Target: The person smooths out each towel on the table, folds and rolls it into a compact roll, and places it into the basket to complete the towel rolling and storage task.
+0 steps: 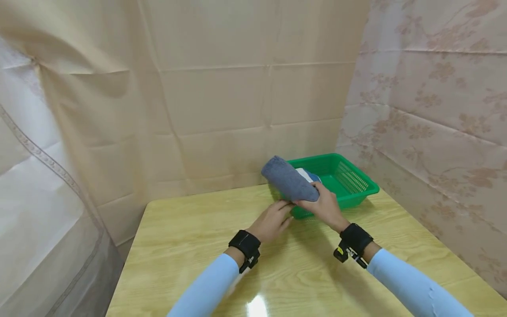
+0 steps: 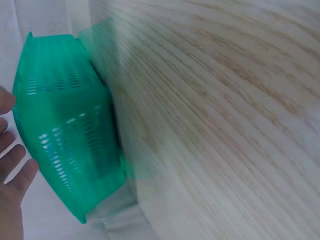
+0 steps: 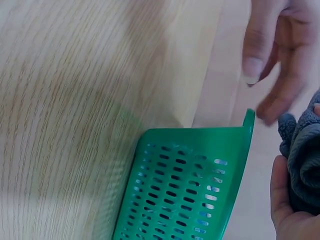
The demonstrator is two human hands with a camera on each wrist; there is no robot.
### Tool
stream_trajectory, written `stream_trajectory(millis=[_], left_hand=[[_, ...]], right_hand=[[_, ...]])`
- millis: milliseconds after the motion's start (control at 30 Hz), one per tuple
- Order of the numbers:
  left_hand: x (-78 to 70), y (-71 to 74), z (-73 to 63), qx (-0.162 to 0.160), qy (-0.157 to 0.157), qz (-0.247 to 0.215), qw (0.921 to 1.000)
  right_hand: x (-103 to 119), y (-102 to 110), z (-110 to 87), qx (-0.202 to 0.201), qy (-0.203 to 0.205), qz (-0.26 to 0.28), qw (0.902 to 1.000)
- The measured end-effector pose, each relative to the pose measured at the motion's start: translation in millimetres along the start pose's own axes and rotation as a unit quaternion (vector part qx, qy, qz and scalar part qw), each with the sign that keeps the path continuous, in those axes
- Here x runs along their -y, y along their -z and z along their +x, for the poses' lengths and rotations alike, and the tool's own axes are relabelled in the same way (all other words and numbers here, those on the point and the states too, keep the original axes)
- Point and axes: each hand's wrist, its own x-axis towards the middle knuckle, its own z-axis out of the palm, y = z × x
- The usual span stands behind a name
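Note:
A rolled grey-blue towel [image 1: 288,178] is held in my right hand [image 1: 326,208], above the left end of a green plastic basket [image 1: 350,201]. The roll's spiral end shows at the edge of the right wrist view, with the fingers and thumb around the towel [image 3: 305,165]. My left hand [image 1: 270,223] is just below the towel, beside the basket's near left corner. Its fingers are loosely bent and grip nothing visible. In the left wrist view those fingers [image 2: 20,175] appear close to the basket's rim; whether they touch it I cannot tell.
Inside the basket lies a white and blue folded cloth [image 1: 306,175], partly hidden by the towel. The basket stands on a light wood-grain table [image 1: 198,246], near its back right. Beige cloth [image 1: 222,97] hangs behind, and flowered cloth [image 1: 431,110] hangs on the right.

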Motion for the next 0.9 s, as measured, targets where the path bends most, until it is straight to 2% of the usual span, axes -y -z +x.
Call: stream_trajectory(millis=[233,467,633,900], left_hand=[[6.1,-4.2,7.9,-0.004,-0.001,-0.003,1.0000],[5.3,-3.6,14.9,-0.022,0.032,-0.031,0.9988],[2.6,-3.2,14.0,-0.020,0.047,-0.043,0.9978],[2.3,-0.7,18.3,-0.045,0.040,-0.040,0.9974]], right_hand=[[-4,4,3.1,-0.004,-0.025,0.011,0.9996],[-10,3,3.3,-0.010,-0.050,0.010,0.9987],[-15,1,1.7,-0.008,-0.054,0.000,0.9985],[-17,1,6.0,-0.014,-0.046,-0.012,0.9988]])
